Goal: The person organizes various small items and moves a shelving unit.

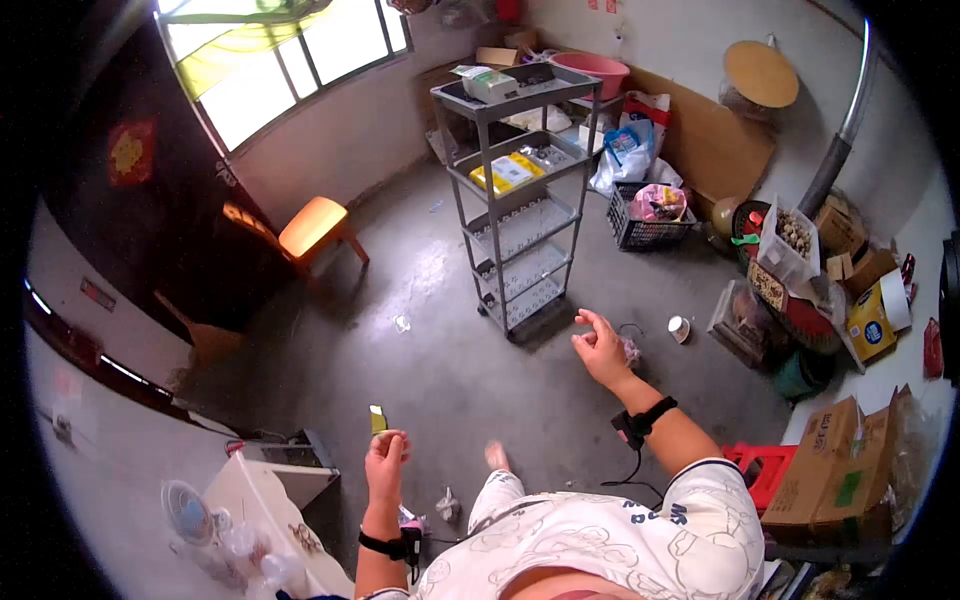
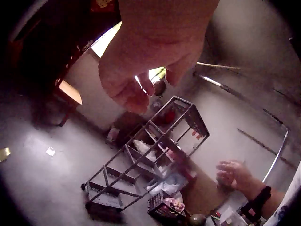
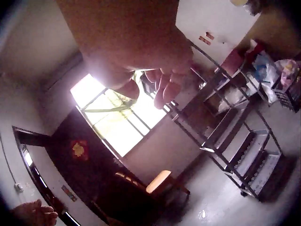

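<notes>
My right hand (image 1: 600, 350) is held out in mid-air with loosely bent fingers and nothing in them. The left hand (image 1: 385, 468) hovers lower on the other side, its fingers loosely curled and holding nothing. Nearest in front of both is a grey rolling shelf cart (image 1: 487, 215) with several tiers. A green and white packet (image 1: 487, 84) lies on its top tier, and a yellow and white packet (image 1: 508, 173) on the tier below. The lower tiers show bare perforated bases. The right wrist view shows the right hand (image 3: 141, 56) with the cart (image 3: 221, 141) beyond it.
An orange chair (image 1: 313, 228) stands by the dark door. A black crate (image 1: 650, 216), bags and boxes line the right wall. On the floor are a white cup (image 1: 679, 329) and a small yellow-green piece (image 1: 377, 419). A cardboard box (image 1: 825, 465) sits at lower right.
</notes>
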### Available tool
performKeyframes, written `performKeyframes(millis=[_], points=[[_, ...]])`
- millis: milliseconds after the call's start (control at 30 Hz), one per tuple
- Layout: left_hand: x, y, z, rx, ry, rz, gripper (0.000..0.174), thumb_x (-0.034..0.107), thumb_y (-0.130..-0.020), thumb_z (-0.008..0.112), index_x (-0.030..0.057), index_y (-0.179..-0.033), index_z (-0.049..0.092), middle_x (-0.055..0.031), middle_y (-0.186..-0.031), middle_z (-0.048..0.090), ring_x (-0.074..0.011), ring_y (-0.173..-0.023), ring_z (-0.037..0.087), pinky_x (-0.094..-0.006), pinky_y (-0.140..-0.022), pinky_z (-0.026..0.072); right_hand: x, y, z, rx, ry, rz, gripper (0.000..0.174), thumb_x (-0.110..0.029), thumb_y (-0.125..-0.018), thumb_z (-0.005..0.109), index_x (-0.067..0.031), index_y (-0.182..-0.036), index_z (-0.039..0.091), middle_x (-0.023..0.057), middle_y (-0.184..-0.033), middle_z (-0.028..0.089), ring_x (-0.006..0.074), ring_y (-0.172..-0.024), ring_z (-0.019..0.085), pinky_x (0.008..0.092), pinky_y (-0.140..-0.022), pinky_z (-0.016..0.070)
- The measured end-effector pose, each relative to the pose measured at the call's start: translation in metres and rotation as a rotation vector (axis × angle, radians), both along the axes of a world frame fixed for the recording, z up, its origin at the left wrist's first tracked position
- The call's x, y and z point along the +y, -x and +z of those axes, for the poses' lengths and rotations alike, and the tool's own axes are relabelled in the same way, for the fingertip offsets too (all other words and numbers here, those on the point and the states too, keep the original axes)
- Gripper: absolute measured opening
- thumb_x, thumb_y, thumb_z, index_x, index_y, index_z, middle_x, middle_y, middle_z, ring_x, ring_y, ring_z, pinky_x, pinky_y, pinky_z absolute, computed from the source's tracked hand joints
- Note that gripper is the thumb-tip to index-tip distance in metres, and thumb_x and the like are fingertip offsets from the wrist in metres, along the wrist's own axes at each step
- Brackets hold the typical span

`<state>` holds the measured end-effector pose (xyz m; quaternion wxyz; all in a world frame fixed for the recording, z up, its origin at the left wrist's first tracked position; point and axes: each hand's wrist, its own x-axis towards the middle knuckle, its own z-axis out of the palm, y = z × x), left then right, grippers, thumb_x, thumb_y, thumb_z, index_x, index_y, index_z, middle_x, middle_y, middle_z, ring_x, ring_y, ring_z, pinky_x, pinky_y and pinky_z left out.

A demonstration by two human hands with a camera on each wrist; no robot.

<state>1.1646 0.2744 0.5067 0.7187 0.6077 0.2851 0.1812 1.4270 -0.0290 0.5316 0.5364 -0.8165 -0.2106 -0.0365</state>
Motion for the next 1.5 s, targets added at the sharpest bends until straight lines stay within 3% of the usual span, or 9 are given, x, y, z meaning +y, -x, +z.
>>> performKeyframes(millis=[533, 567, 1000, 1067, 1133, 1200, 1267, 1333, 1500], points=[[0.027, -0.275, 0.024, -0.014, -0.108, -0.548, 0.023, 0.020, -0.086, 0.057, 0.0070, -0.104, 0.055, -0.0029, -0.102, 0.059, -0.0142, -0.090, 0.058, -0.0276, -0.073, 0.0444, -0.019, -0.148, 0.016, 0.096, 0.147, -0.237, 0.034, -0.018, -0.080, 0.058, -0.0036, -0.110, 0.053, 0.0065, -0.094, 0.063, 0.0179, -0.078, 0.061, 0.0291, -0.071, 0.0475], [0.022, -0.285, 0.027, -0.036, -0.101, -0.532, 0.023, 0.018, -0.084, 0.058, 0.0040, -0.102, 0.055, -0.0029, -0.096, 0.060, -0.0098, -0.083, 0.056, -0.0236, -0.069, 0.0453, -0.014, -0.162, 0.018, 0.090, 0.209, -0.218, 0.034, -0.019, -0.080, 0.058, -0.0041, -0.109, 0.054, 0.0071, -0.094, 0.063, 0.0183, -0.079, 0.061, 0.0293, -0.071, 0.0475], [0.007, -0.334, 0.006, 0.045, -0.066, -0.284, 0.022, 0.018, -0.087, 0.053, 0.0066, -0.106, 0.052, -0.0030, -0.103, 0.057, -0.0139, -0.091, 0.056, -0.0271, -0.074, 0.0444, 0.099, -0.369, -0.007, -0.166, 0.526, 0.040, 0.040, -0.029, -0.074, 0.059, 0.0005, -0.100, 0.055, 0.0172, -0.088, 0.061, 0.0332, -0.081, 0.059, 0.0400, -0.071, 0.0464], [0.012, -0.333, 0.002, 0.085, 0.009, -0.207, 0.027, 0.024, -0.088, 0.053, 0.0071, -0.109, 0.050, -0.0033, -0.106, 0.056, -0.0143, -0.093, 0.055, -0.0275, -0.073, 0.0442, 0.120, -0.369, -0.013, 0.192, 0.473, 0.339, 0.043, -0.033, -0.072, 0.060, 0.0020, -0.097, 0.055, 0.0198, -0.085, 0.060, 0.0356, -0.080, 0.058, 0.0406, -0.069, 0.0455], [0.014, -0.330, 0.003, 0.082, 0.044, -0.106, 0.025, 0.023, -0.088, 0.053, 0.0066, -0.107, 0.052, -0.0028, -0.102, 0.057, -0.0133, -0.090, 0.055, -0.0265, -0.070, 0.0451, 0.125, -0.355, -0.010, 0.131, 0.422, 0.493, 0.042, -0.035, -0.074, 0.060, 0.0016, -0.094, 0.057, 0.0184, -0.084, 0.061, 0.0356, -0.077, 0.058, 0.0398, -0.066, 0.0452], [0.016, -0.330, 0.001, 0.078, 0.075, -0.008, 0.024, 0.023, -0.088, 0.053, 0.0062, -0.105, 0.053, -0.0023, -0.099, 0.058, -0.0122, -0.088, 0.055, -0.0255, -0.068, 0.0461, 0.119, -0.336, 0.029, 0.087, 0.473, 0.512, 0.043, -0.038, -0.075, 0.059, 0.0011, -0.092, 0.059, 0.0159, -0.083, 0.063, 0.0324, -0.074, 0.059, 0.0377, -0.065, 0.0456], [0.021, -0.330, -0.007, 0.119, 0.056, 0.022, 0.028, 0.028, -0.089, 0.051, 0.0068, -0.109, 0.051, -0.0010, -0.101, 0.057, -0.0121, -0.087, 0.055, -0.0257, -0.068, 0.0462, 0.093, -0.330, 0.036, 0.117, 0.390, 0.299, 0.036, -0.033, -0.076, 0.059, 0.0008, -0.086, 0.060, 0.0128, -0.077, 0.064, 0.0260, -0.068, 0.060, 0.0355, -0.062, 0.0457], [0.021, -0.327, -0.011, 0.123, 0.100, 0.022, 0.031, 0.030, -0.088, 0.053, 0.0076, -0.109, 0.050, -0.0016, -0.102, 0.055, -0.0127, -0.087, 0.054, -0.0263, -0.070, 0.0448, 0.059, -0.320, 0.051, 0.100, 0.117, 0.210, 0.026, -0.026, -0.078, 0.059, 0.0004, -0.080, 0.059, 0.0100, -0.067, 0.061, 0.0184, -0.062, 0.058, 0.0325, -0.058, 0.0452], [0.031, -0.336, -0.038, 0.124, 0.170, 0.127, 0.028, 0.029, -0.084, 0.059, 0.0093, -0.104, 0.055, 0.0000, -0.095, 0.053, -0.0102, -0.079, 0.049, -0.0264, -0.068, 0.0412, -0.033, -0.338, -0.010, 0.172, -0.123, -0.098, 0.015, -0.016, -0.077, 0.055, -0.0031, -0.070, 0.054, -0.0012, -0.058, 0.048, 0.0068, -0.053, 0.045, 0.0234, -0.048, 0.0359]])
